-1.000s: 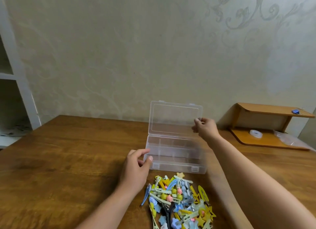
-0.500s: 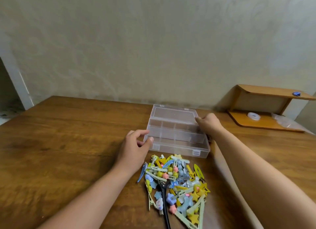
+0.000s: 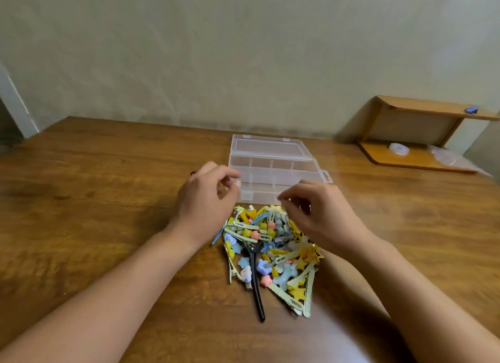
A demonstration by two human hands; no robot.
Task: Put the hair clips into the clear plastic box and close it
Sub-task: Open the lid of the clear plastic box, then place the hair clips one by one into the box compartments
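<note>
Clear plastic box [image 3: 273, 173] sits open on the wooden desk [image 3: 94, 200], lid [image 3: 267, 146] laid flat back toward the wall, dividers visible inside but compartment count hard to read through the transparent walls; the near left corner is covered by the left hand [image 3: 205, 200] and the near right edge by the right hand [image 3: 322, 213]. Hair clips [image 3: 270, 251] lie in a mixed pile on the desk just in front of the box, pastel yellow, green, blue and pink, with one long black clip [image 3: 255, 278] running through the heap toward the near edge; individual clips in the middle overlap too much to separate. Left hand hovers over the pile's far left side, fingers [image 3: 230, 177] loosely curled with thumb near forefinger, holding nothing visible. Right hand over the pile's far right part, fingers [image 3: 289, 197] bent and blurred, thumb and forefinger close together; cannot tell if a clip is pinched. Small wooden shelf [image 3: 405, 135] stands at far right with a tape roll [image 3: 399, 148] on its base, right end cut off.
</note>
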